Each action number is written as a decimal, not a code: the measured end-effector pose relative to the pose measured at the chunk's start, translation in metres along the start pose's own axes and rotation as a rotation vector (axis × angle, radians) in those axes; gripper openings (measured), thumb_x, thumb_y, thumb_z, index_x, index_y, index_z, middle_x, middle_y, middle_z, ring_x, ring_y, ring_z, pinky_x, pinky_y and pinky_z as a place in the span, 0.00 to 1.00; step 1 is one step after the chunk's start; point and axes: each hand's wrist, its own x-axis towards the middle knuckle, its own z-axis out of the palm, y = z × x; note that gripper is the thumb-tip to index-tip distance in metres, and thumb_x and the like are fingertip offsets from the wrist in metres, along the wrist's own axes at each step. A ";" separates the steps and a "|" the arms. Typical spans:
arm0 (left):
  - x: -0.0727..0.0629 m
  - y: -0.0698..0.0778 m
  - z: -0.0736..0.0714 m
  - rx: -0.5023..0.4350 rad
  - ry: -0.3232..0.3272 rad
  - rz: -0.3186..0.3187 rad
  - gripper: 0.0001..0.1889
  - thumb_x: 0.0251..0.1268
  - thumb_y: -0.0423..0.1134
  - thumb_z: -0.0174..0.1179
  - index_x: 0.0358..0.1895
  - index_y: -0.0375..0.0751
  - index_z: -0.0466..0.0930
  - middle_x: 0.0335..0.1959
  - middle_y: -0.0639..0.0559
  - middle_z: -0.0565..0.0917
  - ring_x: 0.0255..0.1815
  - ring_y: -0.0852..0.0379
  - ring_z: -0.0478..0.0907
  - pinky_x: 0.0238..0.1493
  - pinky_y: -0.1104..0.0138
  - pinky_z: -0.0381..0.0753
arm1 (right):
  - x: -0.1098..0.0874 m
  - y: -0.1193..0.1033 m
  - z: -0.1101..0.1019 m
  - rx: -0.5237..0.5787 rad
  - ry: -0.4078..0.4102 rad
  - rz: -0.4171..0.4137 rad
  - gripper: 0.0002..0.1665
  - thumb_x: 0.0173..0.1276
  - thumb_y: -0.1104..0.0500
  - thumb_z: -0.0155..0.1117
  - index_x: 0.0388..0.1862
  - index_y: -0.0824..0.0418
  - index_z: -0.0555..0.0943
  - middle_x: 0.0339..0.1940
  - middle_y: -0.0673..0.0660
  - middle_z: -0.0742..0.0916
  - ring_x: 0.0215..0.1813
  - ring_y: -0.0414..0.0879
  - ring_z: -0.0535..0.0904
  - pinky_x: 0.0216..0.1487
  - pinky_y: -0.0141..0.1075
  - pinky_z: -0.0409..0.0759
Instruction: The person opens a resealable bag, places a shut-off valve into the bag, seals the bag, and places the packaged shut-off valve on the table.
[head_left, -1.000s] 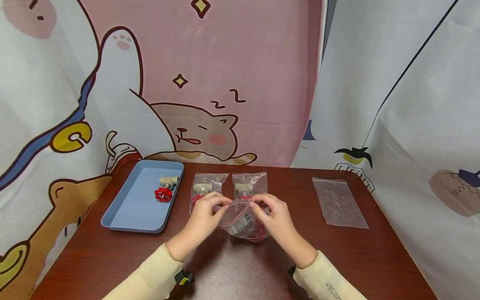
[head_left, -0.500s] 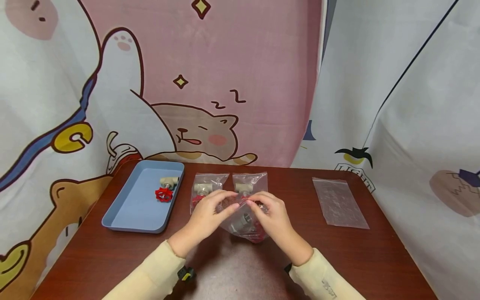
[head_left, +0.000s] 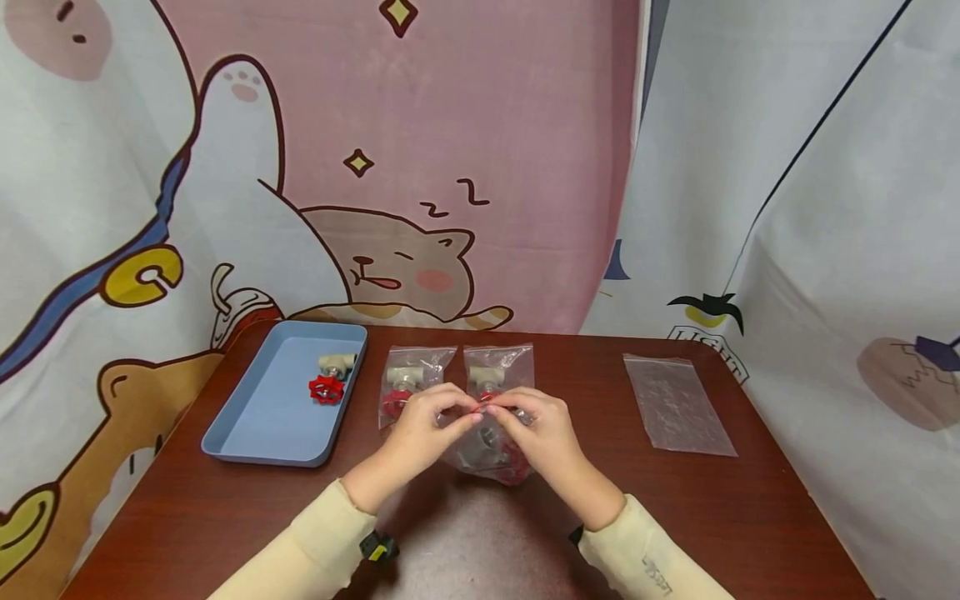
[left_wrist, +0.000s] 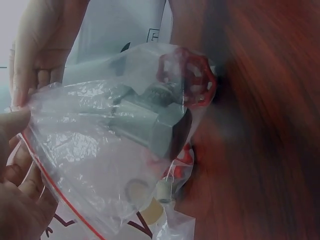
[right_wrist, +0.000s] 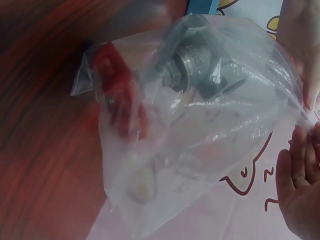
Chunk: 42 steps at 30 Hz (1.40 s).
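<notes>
Both hands hold a clear zip bag [head_left: 480,454] by its top edge above the table. Inside it is a valve [left_wrist: 155,122] with a grey-green body and a red handwheel [left_wrist: 187,77]; the right wrist view shows the same valve [right_wrist: 200,65] through the plastic. My left hand [head_left: 420,425] pinches the bag's seal between thumb and fingertips. Right beside it, my right hand [head_left: 542,425] pinches the same seal, the fingertips of the two hands nearly meeting. A red line runs along the bag's edge in the left wrist view.
Behind the hands lie two bagged valves [head_left: 405,379] [head_left: 486,377]. A blue tray [head_left: 262,417] at left carries a valve with a red handwheel [head_left: 327,389]. An unfilled zip bag [head_left: 678,408] lies flat at right on the brown table [head_left: 637,500].
The two hands have drawn together along the bag's top edge. Its mouth, gaping a second ago, is now pinched at the middle. The other bags and the tray stay put.
</notes>
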 end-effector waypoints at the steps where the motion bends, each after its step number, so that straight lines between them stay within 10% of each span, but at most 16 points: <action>1: 0.000 -0.001 0.001 -0.004 0.003 0.003 0.04 0.58 0.40 0.66 0.36 0.50 0.85 0.32 0.63 0.81 0.33 0.67 0.75 0.35 0.66 0.79 | 0.000 0.000 0.000 0.002 -0.003 -0.009 0.03 0.55 0.65 0.71 0.31 0.60 0.87 0.30 0.51 0.88 0.34 0.43 0.84 0.35 0.33 0.81; 42: -0.009 -0.005 0.012 0.223 0.053 0.013 0.03 0.62 0.43 0.62 0.34 0.51 0.80 0.33 0.63 0.78 0.31 0.68 0.71 0.34 0.73 0.74 | -0.002 -0.003 0.005 -0.094 -0.111 0.008 0.03 0.61 0.64 0.66 0.34 0.60 0.81 0.32 0.50 0.83 0.35 0.39 0.77 0.34 0.34 0.78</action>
